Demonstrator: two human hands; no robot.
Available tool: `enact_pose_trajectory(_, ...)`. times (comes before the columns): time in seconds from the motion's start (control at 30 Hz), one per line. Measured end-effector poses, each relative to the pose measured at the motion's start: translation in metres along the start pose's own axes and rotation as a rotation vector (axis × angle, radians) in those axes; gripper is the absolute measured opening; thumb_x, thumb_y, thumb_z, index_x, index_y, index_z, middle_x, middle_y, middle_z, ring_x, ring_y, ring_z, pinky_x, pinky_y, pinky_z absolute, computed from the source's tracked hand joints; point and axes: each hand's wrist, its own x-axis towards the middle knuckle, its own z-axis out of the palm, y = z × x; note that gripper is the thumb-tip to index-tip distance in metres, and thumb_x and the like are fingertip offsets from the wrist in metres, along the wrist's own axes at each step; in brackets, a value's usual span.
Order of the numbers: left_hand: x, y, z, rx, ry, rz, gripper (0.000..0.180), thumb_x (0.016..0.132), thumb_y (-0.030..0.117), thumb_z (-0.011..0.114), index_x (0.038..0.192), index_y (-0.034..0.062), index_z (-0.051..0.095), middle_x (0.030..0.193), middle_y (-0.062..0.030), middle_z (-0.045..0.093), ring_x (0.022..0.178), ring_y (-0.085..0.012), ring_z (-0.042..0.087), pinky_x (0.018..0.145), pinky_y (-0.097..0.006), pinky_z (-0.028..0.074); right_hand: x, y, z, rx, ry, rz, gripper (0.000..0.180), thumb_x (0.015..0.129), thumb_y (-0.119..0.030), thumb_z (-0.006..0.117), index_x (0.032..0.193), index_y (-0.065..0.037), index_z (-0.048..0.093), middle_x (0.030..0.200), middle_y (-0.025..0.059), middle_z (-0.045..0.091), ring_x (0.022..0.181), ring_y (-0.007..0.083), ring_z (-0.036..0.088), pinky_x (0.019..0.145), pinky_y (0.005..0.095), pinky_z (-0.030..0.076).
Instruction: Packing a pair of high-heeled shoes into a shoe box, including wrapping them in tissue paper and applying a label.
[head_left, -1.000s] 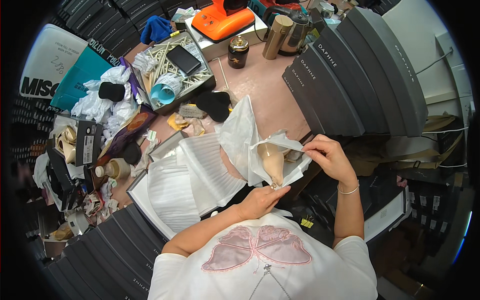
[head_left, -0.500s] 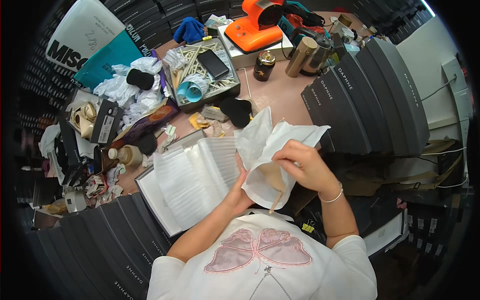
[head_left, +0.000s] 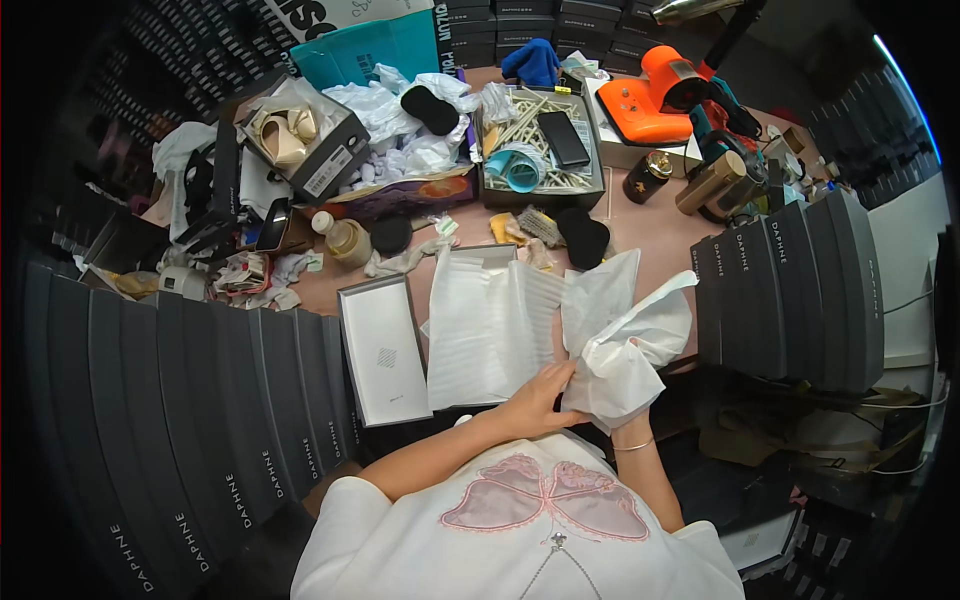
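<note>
Both my hands hold a bundle of white tissue paper (head_left: 620, 345) just above the table's near edge. My left hand (head_left: 540, 392) grips its lower left side, fingers curled into the paper. My right hand is almost wholly hidden under the tissue; only the wrist with a thin bracelet (head_left: 632, 444) shows. An earlier-seen beige shoe is now covered by the paper. Left of the bundle lies an open grey shoebox (head_left: 490, 330) lined with white tissue, and its lid (head_left: 383, 350) lies beside it.
Stacks of dark grey shoeboxes stand at the right (head_left: 790, 290) and along the left (head_left: 190, 400). Farther back are a box with beige heels (head_left: 295, 140), a tray with a phone (head_left: 545, 150), an orange tool (head_left: 650, 95), a small bottle (head_left: 345, 238) and crumpled paper.
The tissue has been folded around the beige shoe, which is now hidden. My right hand has gone under the paper, and the bundle sits lower, closer to my body.
</note>
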Motion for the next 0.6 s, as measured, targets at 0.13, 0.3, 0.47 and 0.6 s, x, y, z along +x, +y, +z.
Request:
enact_pose_trajectory(0.13,-0.052,-0.026,-0.058,0.916,0.018,-0.069,0.09,0.071,0.039,0.078,0.144,0.0093,0.034,0.137,-0.0207,0.041,0.133,-0.039,0.031,0.108,-0.058,0.023,0.003,-0.011,0.016,0.056,0.122,0.028,0.029,0.091,-0.023,0.063,0.11,-0.001,0.06,0.098,0.0112,0.066,0.083,0.0197,0.066,0.072,0.0336,0.057)
enact_pose_trajectory(0.3,-0.085,-0.111,-0.085,1.076,-0.001,-0.127,0.057,0.078,0.024,0.073,0.128,0.0084,0.053,0.133,-0.0184,0.045,0.134,-0.0388,0.032,0.106,-0.06,0.024,0.001,-0.028,0.034,-0.209,0.198,0.003,0.026,0.095,-0.026,0.057,0.106,-0.002,0.061,0.089,0.0102,0.067,0.073,0.0237,0.068,0.063,0.0361,0.058)
enact_pose_trajectory(0.47,-0.084,-0.112,-0.089,0.77,0.176,-0.139,0.026,0.08,0.016,0.067,0.103,0.0037,0.061,0.128,-0.0179,0.048,0.133,-0.0368,0.034,0.107,-0.059,0.026,-0.005,-0.042,0.064,0.149,-0.078,0.161,0.038,0.095,-0.032,0.055,0.115,0.0,0.057,0.099,0.0147,0.066,0.083,0.0292,0.068,0.071,0.042,0.058)
enact_pose_trajectory(0.6,-0.091,-0.105,-0.077,0.962,0.124,-0.093,0.029,0.079,0.015,0.067,0.103,0.0011,0.059,0.129,-0.0182,0.047,0.134,-0.0356,0.033,0.107,-0.058,0.026,0.0,-0.047,0.104,0.289,-0.326,0.224,0.046,0.09,-0.029,0.064,0.126,-0.003,0.051,0.12,0.0131,0.061,0.105,0.0286,0.062,0.09,0.0421,0.052)
